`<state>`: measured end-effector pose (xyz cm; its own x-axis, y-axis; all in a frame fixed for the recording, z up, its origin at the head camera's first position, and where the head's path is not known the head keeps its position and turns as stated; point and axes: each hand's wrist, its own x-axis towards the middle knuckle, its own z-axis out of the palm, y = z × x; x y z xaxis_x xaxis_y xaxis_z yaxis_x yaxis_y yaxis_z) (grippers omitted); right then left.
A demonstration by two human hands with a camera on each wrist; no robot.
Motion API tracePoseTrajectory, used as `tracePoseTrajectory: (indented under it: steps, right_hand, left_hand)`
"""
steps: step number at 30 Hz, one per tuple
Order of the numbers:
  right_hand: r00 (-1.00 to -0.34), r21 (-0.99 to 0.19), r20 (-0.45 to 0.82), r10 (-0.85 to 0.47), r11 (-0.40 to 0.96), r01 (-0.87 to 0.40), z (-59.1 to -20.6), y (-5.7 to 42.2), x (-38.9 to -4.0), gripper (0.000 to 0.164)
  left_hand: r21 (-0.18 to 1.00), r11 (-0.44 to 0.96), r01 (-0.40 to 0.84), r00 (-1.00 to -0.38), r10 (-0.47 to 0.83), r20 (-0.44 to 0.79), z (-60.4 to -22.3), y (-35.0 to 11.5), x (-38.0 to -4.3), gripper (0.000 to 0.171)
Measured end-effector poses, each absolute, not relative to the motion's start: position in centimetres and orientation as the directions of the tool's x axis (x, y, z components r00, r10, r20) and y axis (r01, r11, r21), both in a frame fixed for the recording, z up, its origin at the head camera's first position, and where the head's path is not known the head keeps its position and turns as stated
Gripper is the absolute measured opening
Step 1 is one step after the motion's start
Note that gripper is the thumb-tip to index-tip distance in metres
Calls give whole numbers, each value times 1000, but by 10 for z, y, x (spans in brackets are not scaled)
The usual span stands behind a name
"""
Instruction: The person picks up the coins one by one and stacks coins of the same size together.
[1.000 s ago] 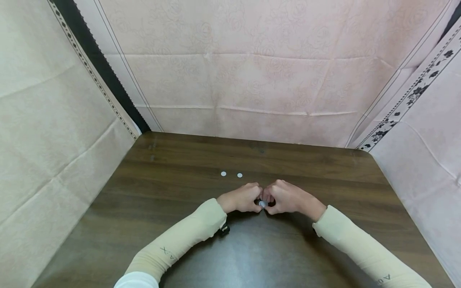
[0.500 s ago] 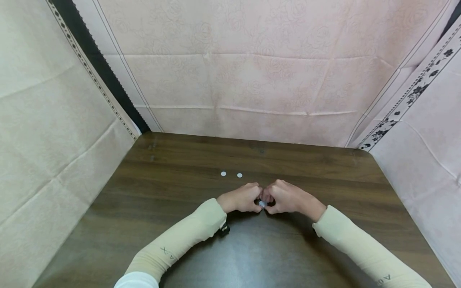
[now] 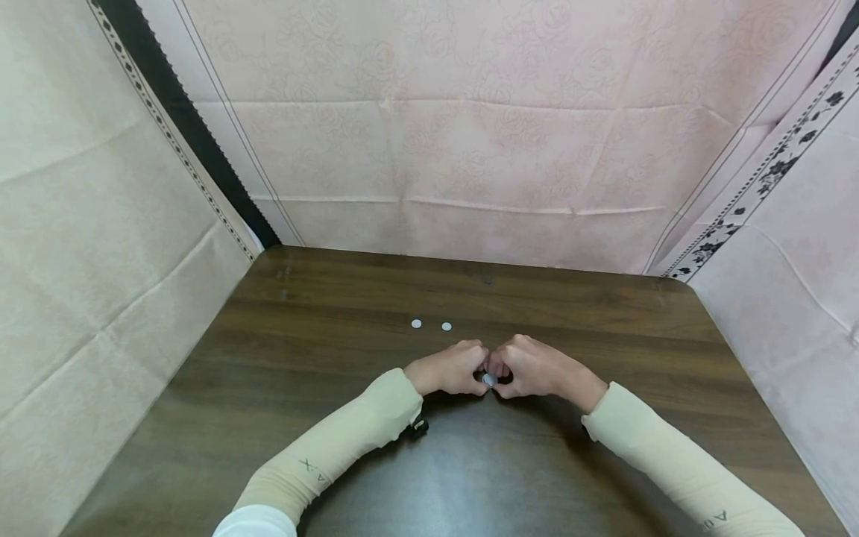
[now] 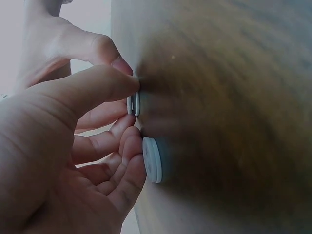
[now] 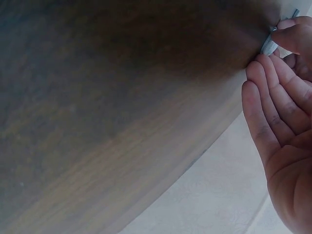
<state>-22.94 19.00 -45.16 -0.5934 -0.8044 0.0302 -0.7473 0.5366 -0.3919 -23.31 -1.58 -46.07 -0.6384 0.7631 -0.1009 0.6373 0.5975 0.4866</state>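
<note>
Both hands meet at the middle of the wooden table over a small round white disc [image 3: 488, 380], thumbs on its near side and fingers curled at its far side. My left hand [image 3: 451, 369] pinches it; in the left wrist view the disc [image 4: 133, 103] shows thin and edge-on between thumb and fingers. From the other side my right hand [image 3: 537, 371] also pinches it, and the right wrist view shows part of the disc [image 5: 268, 45] at the fingertips. Fingers hide much of it.
Two more white discs, a left one [image 3: 416, 324] and a right one [image 3: 447, 327], lie flat on the table [image 3: 335, 298] beyond the hands. Pale patterned cloth [image 3: 470, 149] hangs behind the table and at both sides.
</note>
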Motion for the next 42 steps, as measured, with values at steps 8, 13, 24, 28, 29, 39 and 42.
tracePoseTrajectory:
  steps: [8,13,24,28,29,39,42]
  right_hand:
    - [-591,-394,29,-806,534,-748,-452,191,-230,9]
    - [-593,-393,28,-805,537,-747,-452,191,-230,9]
    - [-589,-395,28,-808,532,-749,-451,191,-229,9]
    - [-584,-390,32,-811,528,-755,-451,191,-229,8]
    - [-583,-389,32,-812,528,-755,-451,190,-229,8]
    - [-573,-395,37,-818,515,-761,-452,188,-231,12]
    - [-568,-382,42,-822,512,-769,-452,188,-231,15]
  left_hand:
    - [501,594,630,-633,766,-112,-460,-16,-235,14]
    - [503,597,624,-634,764,-121,-460,-16,-235,14]
    - [507,577,640,-624,776,-94,-461,-16,-236,15]
    - [513,575,637,-624,776,-95,-461,-16,-236,14]
    - [515,575,636,-624,776,-95,-462,-16,-236,14]
    - [523,584,621,-628,770,-114,-464,-17,-239,16]
    - [523,585,620,-628,770,-118,-464,-17,-239,16]
